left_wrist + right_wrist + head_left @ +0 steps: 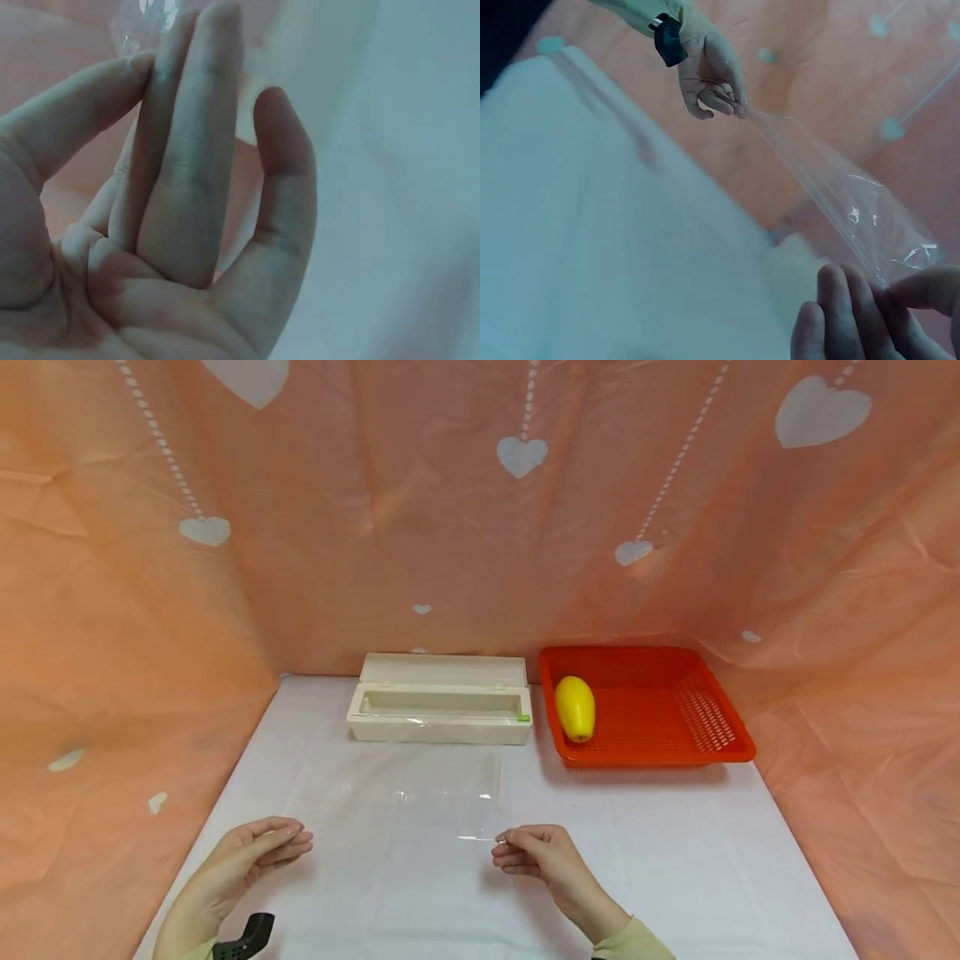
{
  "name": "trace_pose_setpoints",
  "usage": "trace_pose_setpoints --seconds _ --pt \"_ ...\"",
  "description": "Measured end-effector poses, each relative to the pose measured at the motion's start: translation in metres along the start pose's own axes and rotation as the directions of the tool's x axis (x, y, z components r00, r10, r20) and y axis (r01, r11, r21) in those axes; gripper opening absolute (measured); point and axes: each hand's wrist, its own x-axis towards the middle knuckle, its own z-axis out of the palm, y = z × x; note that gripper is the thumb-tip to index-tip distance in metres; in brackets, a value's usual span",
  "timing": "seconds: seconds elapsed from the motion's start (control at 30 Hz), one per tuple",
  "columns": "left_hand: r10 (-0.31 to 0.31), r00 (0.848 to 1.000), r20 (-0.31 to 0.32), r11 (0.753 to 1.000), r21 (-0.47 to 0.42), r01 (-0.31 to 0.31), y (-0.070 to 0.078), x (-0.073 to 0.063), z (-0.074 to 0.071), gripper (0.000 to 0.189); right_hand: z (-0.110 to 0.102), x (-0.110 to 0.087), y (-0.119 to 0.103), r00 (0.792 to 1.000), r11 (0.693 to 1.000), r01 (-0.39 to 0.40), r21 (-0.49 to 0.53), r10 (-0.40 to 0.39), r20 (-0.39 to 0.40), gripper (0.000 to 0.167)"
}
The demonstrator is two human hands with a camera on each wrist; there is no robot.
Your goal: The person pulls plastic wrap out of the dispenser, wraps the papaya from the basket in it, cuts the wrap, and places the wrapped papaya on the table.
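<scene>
A sheet of clear cling film (420, 777) spans the space between both hands, with shiny glints along its folds. Thumb and forefinger of the left hand (251, 860) pinch one corner; its other fingers extend alongside. On the other side, the right hand (543, 864) pinches the opposite corner between thumb and fingertips. In the right wrist view the film (840, 199) runs taut along its near edge from hand to hand. Behind the film is a white cling film dispenser box (438, 731), its lid (442, 671) raised, a small green piece (523, 718) at its right front.
A red plastic basket (652, 752) with slotted sides stands right of the dispenser. Inside it, by the left wall, lies a yellow oblong fruit (575, 708). A white cloth covers the table (675, 860), and an orange curtain with hearts (450, 527) encloses the back and sides.
</scene>
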Motion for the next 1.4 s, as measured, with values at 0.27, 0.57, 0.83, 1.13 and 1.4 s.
trace_pose_setpoints --seconds 0.27,0.57,0.83,1.13,1.4 --pt "-0.287 0.950 -0.119 0.958 -0.025 0.286 -0.069 0.010 -0.002 0.030 -0.018 0.001 0.063 0.966 0.966 -0.256 -0.033 0.255 -0.033 0.030" --pt "-0.305 0.951 -0.049 0.952 0.010 0.306 -0.085 0.007 -0.008 0.024 -0.027 -0.004 0.077 0.958 0.950 -0.284 -0.132 0.288 0.012 0.028" --pt "-0.301 0.953 0.029 0.953 0.022 0.301 -0.085 0.010 -0.017 0.026 -0.034 -0.003 0.073 0.968 0.919 -0.180 -0.350 0.229 0.103 0.030" --pt "-0.297 0.954 0.047 0.955 0.013 0.297 -0.083 0.008 -0.015 0.022 -0.061 0.009 0.007 0.965 0.904 -0.033 -0.427 0.139 0.220 0.035" --pt "-0.307 0.950 0.063 0.950 -0.031 0.310 -0.088 0.002 -0.012 0.019 -0.105 0.040 -0.106 0.980 0.963 0.161 -0.215 -0.129 0.153 0.039"
